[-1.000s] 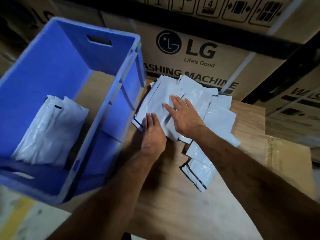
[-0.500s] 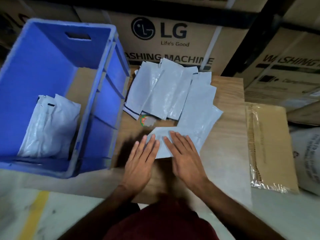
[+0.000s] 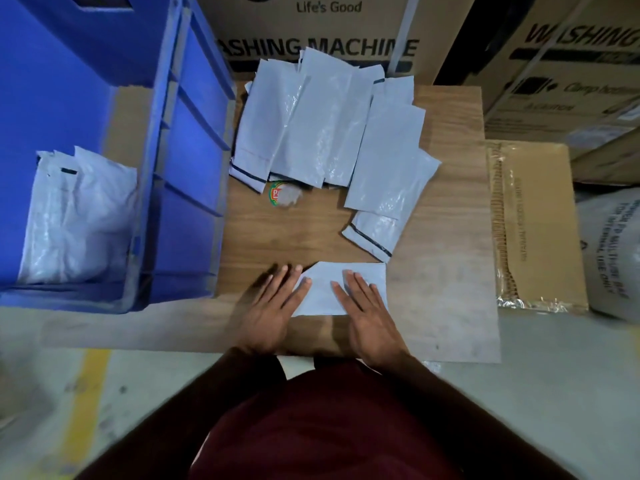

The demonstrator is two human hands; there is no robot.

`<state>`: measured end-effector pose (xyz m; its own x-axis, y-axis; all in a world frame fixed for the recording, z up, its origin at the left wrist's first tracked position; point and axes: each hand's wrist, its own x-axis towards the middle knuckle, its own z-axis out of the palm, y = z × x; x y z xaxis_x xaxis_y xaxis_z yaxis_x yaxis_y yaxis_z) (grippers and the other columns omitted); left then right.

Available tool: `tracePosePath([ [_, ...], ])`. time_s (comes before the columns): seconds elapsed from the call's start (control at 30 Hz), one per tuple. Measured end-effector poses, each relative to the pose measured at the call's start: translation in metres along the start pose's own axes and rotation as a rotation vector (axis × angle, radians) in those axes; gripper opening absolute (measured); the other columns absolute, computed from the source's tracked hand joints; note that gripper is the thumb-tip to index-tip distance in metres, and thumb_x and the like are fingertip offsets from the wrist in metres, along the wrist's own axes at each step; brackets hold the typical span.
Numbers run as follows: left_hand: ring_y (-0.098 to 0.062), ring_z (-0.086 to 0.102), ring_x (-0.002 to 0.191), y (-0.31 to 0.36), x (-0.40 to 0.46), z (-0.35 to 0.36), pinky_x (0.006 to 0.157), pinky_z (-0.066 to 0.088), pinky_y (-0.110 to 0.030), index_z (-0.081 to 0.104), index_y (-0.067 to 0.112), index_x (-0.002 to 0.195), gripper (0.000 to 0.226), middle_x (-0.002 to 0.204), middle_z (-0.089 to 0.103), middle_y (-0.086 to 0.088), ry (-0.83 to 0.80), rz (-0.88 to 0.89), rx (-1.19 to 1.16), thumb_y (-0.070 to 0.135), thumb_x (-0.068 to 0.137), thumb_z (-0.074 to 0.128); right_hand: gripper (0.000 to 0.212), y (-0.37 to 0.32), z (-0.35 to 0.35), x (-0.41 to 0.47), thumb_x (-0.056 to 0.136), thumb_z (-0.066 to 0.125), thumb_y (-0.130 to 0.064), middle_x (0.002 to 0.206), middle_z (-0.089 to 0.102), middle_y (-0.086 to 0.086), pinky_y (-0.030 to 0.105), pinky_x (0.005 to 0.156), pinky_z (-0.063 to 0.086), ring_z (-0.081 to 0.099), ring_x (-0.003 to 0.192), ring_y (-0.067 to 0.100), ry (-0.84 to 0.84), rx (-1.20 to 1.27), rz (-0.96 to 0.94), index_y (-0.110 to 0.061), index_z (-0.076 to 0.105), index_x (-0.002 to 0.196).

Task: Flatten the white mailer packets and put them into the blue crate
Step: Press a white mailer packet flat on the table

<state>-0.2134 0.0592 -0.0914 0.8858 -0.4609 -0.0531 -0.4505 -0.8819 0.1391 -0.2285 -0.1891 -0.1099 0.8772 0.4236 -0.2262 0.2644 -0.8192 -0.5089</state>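
Note:
One white mailer packet [image 3: 323,287] lies flat near the front edge of the wooden table [image 3: 446,299]. My left hand [image 3: 272,308] presses its left end with straight fingers, and my right hand [image 3: 369,313] presses its right part, palm down. A pile of several white mailer packets [image 3: 329,129] spreads across the back of the table. The blue crate [image 3: 187,140] stands at the left, with white packets [image 3: 79,216] stacked inside it.
A small round label with red and green print [image 3: 278,197] lies under the pile's front edge. Large cardboard washing-machine boxes [image 3: 318,32] stand behind the table. A flat cardboard box [image 3: 540,223] and a white sack [image 3: 613,258] sit at the right.
I pulled one packet from the pile toward the table's front edge. Both hands came back with it and now press it flat, spread further apart. The camera tilted downward.

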Motion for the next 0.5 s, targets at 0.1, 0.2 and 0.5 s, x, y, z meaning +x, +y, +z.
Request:
tracePosePath([
  [0.1, -0.039, 0.031, 0.149, 0.005, 0.015, -0.028, 0.123, 0.020, -0.051, 0.047, 0.015, 0.151, 0.069, 0.161, 0.036, -0.010, 0.105, -0.015, -0.045, 0.002, 0.084, 0.035, 0.081, -0.008, -0.013, 0.001, 0.084, 0.032, -0.002, 0.171, 0.005, 0.007, 0.054, 0.125, 0.015, 0.001, 0.158, 0.025, 0.101, 0.107, 0.037, -0.018, 0.019, 0.162],
  [0.2, -0.039, 0.032, 0.148, 0.005, 0.018, -0.029, 0.123, 0.020, -0.054, 0.047, 0.017, 0.150, 0.062, 0.160, 0.039, -0.010, 0.127, 0.087, 0.037, 0.000, 0.093, 0.030, 0.081, -0.016, -0.015, -0.001, 0.084, 0.029, -0.002, 0.171, 0.006, 0.006, 0.051, 0.126, 0.010, -0.001, 0.158, 0.025, 0.157, 0.138, 0.069, -0.019, 0.020, 0.162],
  [0.5, -0.033, 0.031, 0.150, -0.006, -0.021, 0.036, 0.119, 0.030, -0.048, 0.036, 0.013, 0.157, 0.056, 0.162, 0.034, -0.011, -0.121, 0.084, 0.053, 0.022, 0.102, 0.043, 0.084, 0.000, 0.014, -0.008, 0.085, 0.057, -0.024, 0.169, 0.009, 0.017, 0.052, 0.124, 0.006, 0.005, 0.157, 0.032, -0.021, -0.120, 0.023, -0.017, 0.023, 0.161],
])
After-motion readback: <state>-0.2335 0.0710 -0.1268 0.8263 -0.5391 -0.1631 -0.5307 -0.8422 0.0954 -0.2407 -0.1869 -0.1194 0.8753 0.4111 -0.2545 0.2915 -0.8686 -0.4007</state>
